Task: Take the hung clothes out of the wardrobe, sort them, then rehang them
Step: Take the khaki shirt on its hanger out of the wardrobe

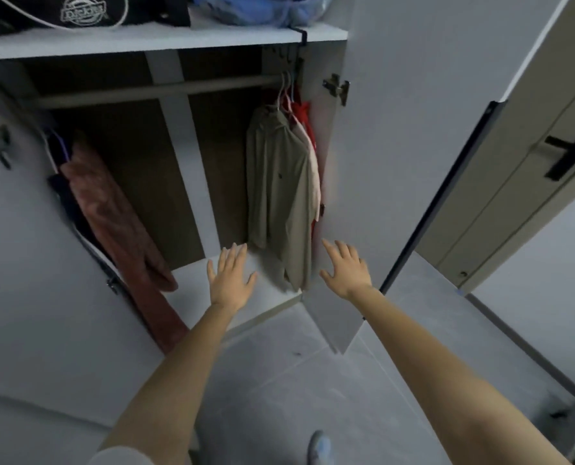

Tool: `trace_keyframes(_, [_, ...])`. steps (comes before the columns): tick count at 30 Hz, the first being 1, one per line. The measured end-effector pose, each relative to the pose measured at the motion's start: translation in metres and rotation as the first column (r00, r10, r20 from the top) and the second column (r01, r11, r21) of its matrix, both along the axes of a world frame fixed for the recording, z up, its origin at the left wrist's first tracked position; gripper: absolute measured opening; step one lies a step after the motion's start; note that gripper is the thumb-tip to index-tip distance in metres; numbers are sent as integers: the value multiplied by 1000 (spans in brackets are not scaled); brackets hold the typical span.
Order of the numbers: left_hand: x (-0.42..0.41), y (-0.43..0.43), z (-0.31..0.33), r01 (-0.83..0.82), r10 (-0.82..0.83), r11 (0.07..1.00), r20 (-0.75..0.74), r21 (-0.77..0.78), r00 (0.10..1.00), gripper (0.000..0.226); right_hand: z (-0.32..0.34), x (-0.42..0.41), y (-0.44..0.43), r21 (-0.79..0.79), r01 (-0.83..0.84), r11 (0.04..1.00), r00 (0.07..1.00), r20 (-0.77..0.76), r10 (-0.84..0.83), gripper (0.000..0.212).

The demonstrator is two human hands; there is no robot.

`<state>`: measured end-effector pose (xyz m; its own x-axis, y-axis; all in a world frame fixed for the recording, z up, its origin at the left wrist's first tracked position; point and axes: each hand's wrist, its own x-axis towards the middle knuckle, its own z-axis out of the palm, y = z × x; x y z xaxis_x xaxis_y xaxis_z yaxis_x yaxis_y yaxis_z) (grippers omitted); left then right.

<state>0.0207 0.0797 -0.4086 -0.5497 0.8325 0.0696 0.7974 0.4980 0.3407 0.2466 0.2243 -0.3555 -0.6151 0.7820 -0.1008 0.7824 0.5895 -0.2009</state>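
**Wardrobe (192, 169) stands open, clothes on the rail (145, 90)**

Both wardrobe doors are swung wide. The left hand (231, 276) and the right hand (344, 268) reach forward side by side, low in front of the opening. Their palms face down, their fingers are straight and spread, and neither holds anything.

A khaki shirt (279, 189) hangs on a hanger at the right end of the rail, its hem dropping between the two hands. A pale garment (313, 156) and a red garment (304, 115) are pressed behind it, towards the side wall.

At the left end hang a rust-coloured fleecy garment (112, 213) and, just beside it, a dark garment (61, 186).

On the shelf above the rail sit a black bag (85, 11) and a blue bundle (262, 8). Grey floor tiles (279, 380) lie underfoot.
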Motion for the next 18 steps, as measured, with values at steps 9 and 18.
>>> trace_keyframes(9, [-75, -9, -7, -235, 234, 971, -40, -48, 972, 67, -17, -105, 46, -22, -176, 984, 984, 32, 176, 75])
trace_keyframes(18, [-127, 61, -2, -357, 357, 933, -11, -51, 934, 69, -8, -184, 131, 13, -313, 950, 950, 18, 313, 74])
